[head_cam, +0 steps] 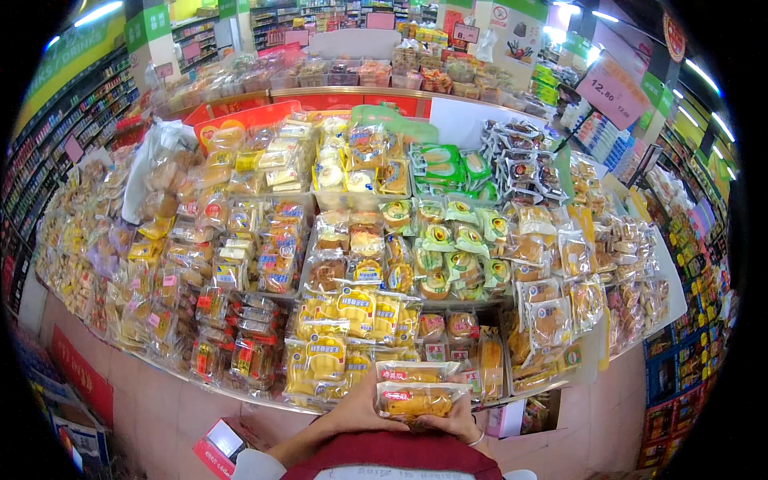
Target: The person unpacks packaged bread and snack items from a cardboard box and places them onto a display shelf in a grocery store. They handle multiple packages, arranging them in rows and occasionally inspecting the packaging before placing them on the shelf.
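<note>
Between my two hands, close to my body, are two clear-wrapped packs of golden-brown bread, a front pack and a back pack. My left hand grips their left ends, and my right hand holds the right side with the thumb at the lower edge. A bracelet circles my right wrist. Just beyond my left hand lie yellow-labelled packs of finger-shaped pastries. A dark compartment past my right hand contains long wrapped bread rolls and round wrapped buns.
A wide curved display table spreads before me, loaded with packaged bakery goods. Avocado-printed packs fill a middle tray. A price sign rises at the right. Shop shelves stand left, and an open box sits below the table.
</note>
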